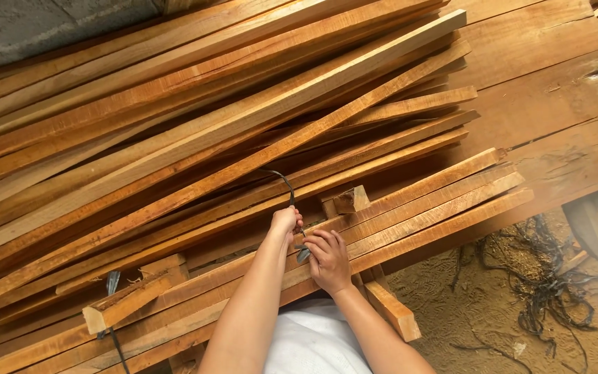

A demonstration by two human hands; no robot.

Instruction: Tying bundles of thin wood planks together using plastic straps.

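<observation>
A timber yard or sawmill shed: long rough-sawn wooden battens [195, 145] lie heaped in stacks over broad planks [555, 90], with sawdust-covered ground [465, 305] and discarded black strapping [548, 284] alongside.

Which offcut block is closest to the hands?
The small square-ended block just above the right hand, atop the slats. The other short piece lies far left of the left hand.

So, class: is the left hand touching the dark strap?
Touching. The head view shows the left hand closed around the dark strap, which arcs up from its fist over the wooden slats.
</observation>
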